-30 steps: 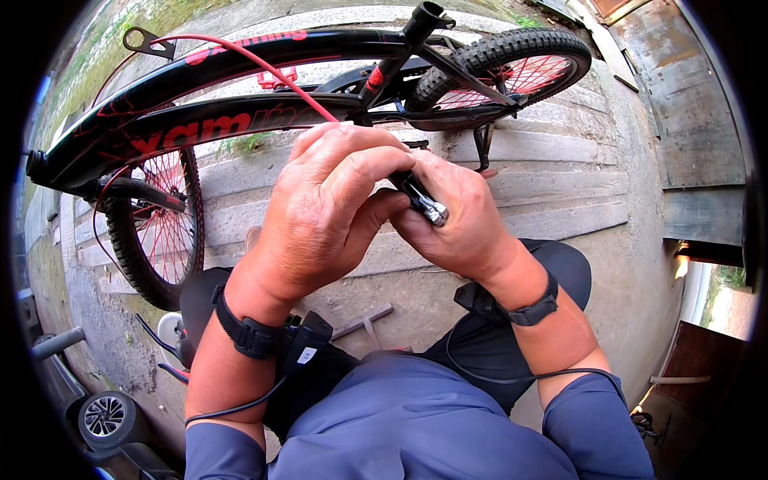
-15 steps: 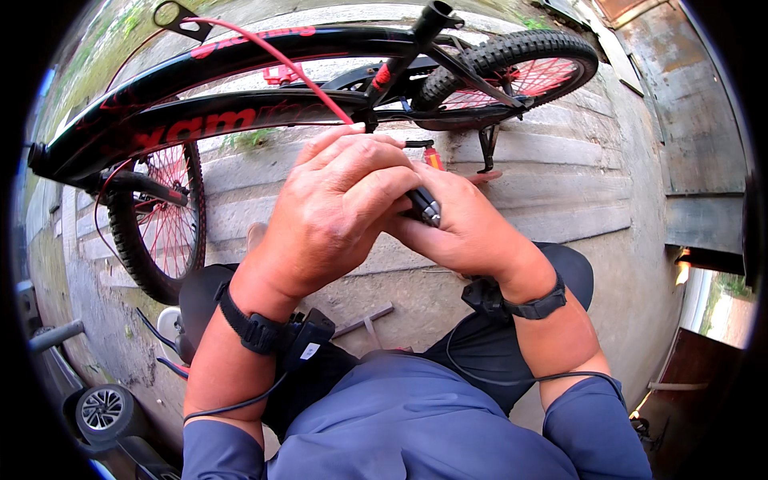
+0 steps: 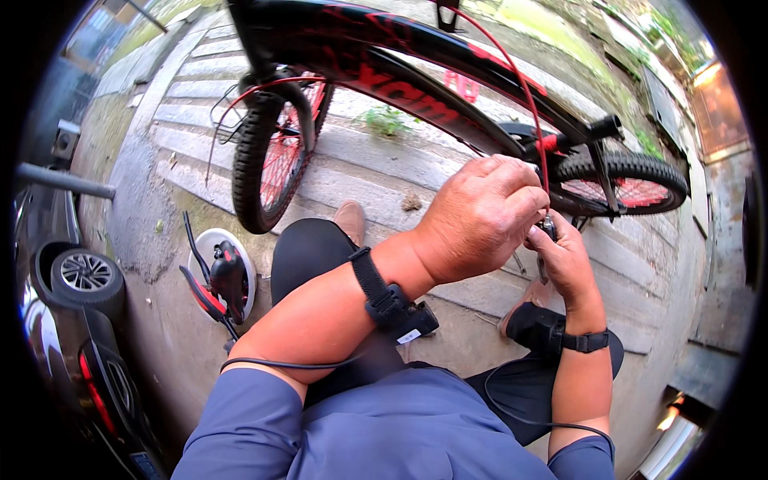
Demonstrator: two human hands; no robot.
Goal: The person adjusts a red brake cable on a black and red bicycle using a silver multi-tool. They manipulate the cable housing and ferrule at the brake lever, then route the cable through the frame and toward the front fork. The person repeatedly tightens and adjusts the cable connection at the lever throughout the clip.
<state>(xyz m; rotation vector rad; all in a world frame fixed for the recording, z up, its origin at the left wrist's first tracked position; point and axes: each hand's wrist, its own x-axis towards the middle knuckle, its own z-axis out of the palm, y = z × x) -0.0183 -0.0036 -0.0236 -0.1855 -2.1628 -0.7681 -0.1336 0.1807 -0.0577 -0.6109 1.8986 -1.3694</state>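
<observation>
My left hand [image 3: 488, 216] is closed, its fingertips pinched at the lower end of a red cable housing [image 3: 524, 84]. The housing arcs down from the top of the bicycle frame [image 3: 448, 88], which is black with red markings. My right hand [image 3: 566, 254] grips a small dark metal hand tool [image 3: 547, 227] just below the left fingertips. Fingers cover most of the tool, so its exact kind does not show. Where cable and tool meet is hidden too. Both hands are close together in front of the seat tube, near the rear wheel [image 3: 640, 188].
The front wheel [image 3: 268, 164] stands to the left, loose cables beside it. On a white bucket [image 3: 250, 276] rests a black and red saddle [image 3: 230, 280]. A dark car [image 3: 80, 344] is at the far left. Pale wooden planks [image 3: 384, 188] lie under the bicycle.
The view has swung left, bringing the saddle and more of the car in. My hands appear farther right and are turned differently; the left is still at the red cable housing.
</observation>
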